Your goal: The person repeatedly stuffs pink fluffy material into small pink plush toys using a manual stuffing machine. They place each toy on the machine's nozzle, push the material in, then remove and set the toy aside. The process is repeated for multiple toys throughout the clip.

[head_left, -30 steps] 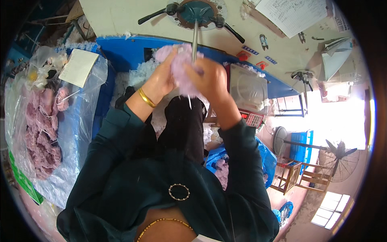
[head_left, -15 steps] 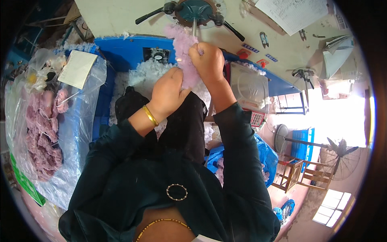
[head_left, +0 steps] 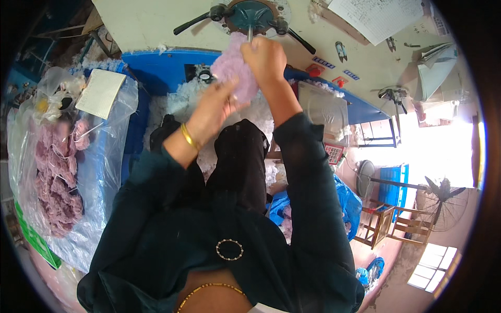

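Note:
A fluffy pink plush piece (head_left: 235, 68) hangs at the thin metal nozzle (head_left: 250, 33) of a machine on the worktable. My right hand (head_left: 267, 58) is closed around the plush's upper right side, just below the nozzle. My left hand (head_left: 211, 108), smeared by motion, is against the plush's lower left edge with its fingers and thumb apart. The plush looks rounded and wide. White fluffy stuffing (head_left: 185, 99) lies heaped under my hands, above my knees.
Two black-handled clamps flank the green machine plate (head_left: 251, 15). Snips (head_left: 341, 51), papers (head_left: 376, 18) and red switches (head_left: 314, 70) occupy the table. At left, a plastic bag (head_left: 104, 193) holds pink plush pieces (head_left: 57, 182) beside a notepad (head_left: 100, 93). A blue bag (head_left: 347, 203) lies at right.
My left hand has loosened from the plush's lower end and shifted left and down. The plush has grown wider and rounder, and my right hand has moved slightly up.

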